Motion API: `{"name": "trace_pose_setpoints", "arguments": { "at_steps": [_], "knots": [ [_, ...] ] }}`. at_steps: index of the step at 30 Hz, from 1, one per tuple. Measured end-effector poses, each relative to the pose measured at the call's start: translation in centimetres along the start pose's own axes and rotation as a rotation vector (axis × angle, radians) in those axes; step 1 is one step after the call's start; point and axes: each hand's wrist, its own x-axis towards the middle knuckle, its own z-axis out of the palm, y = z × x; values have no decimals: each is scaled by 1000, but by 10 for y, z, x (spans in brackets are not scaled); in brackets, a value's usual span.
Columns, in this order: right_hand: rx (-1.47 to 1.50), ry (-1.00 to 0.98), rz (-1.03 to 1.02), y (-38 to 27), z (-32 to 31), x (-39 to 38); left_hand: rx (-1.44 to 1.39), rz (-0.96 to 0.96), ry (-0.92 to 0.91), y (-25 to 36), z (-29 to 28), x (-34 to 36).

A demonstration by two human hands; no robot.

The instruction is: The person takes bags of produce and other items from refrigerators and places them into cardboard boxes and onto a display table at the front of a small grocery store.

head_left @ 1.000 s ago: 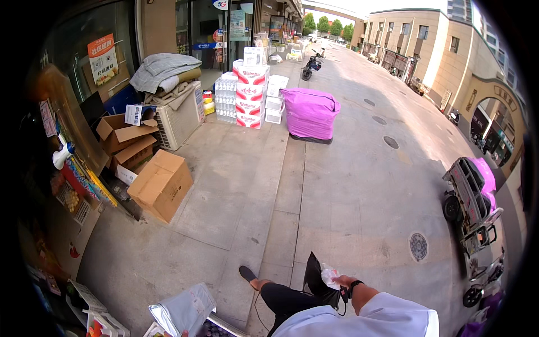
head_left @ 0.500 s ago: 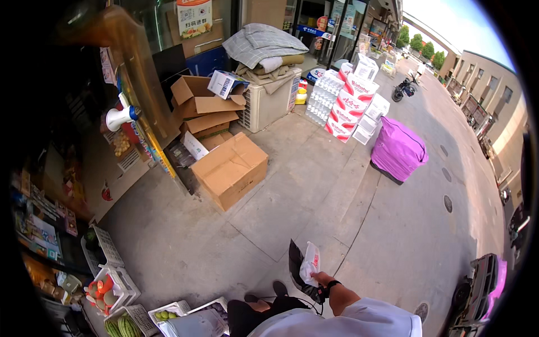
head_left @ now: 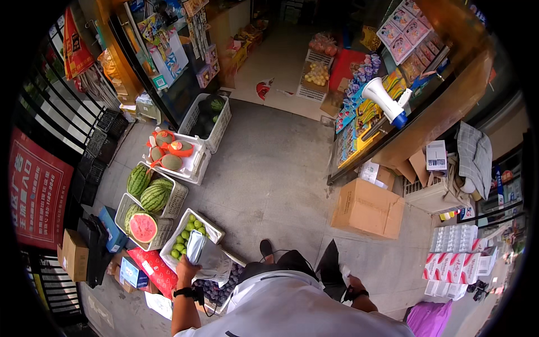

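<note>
At lower left my left hand holds the edge of a pale blue flat bundle, its kind unclear. The bundle lies over a silvery grey plastic sheet or bag, which partly covers a crate of green fruit and a crate of dark purple fruit. To the right of my body, my right hand is closed on a white plastic bag, mostly hidden by my fingers and sleeve. A black pointed piece of cloth or plastic hangs beside it.
Crates of watermelons, with a cut half, and netted melons line the left. A cardboard box stands right, near a snack rack with a megaphone. The shop doorway lies ahead.
My view has swung left toward the shop doorway and fruit crates. My left hand has come into view at the pale blue bundle. The white bag remains in my right hand.
</note>
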Motion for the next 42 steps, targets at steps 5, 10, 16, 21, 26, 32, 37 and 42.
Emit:
{"name": "trace_pose_setpoints", "arguments": {
  "at_steps": [5,10,16,21,26,32,37,42],
  "knots": [
    [-140,7,-63,-139,0,81,-99,53,-49,79,-1,118],
    [-212,-79,-106,-384,59,69,-119,-80,-54,163,-24,242],
    [-111,-76,-305,-643,80,129,-477,-33,142,321,-79,381],
    [-141,-224,-181,-856,96,110,-354,-249,8,420,-130,536],
    [-231,-156,-297,-1044,122,148,-176,-219,-85,524,-170,713],
    [-305,-93,-283,-1295,133,172,-134,-145,-83,650,-220,935],
    [-299,-193,-183,-1526,110,125,-183,-43,-64,777,-293,1099],
    [13,-179,-233,-1691,117,187,-115,144,25,904,-307,1290]
  ]
}}
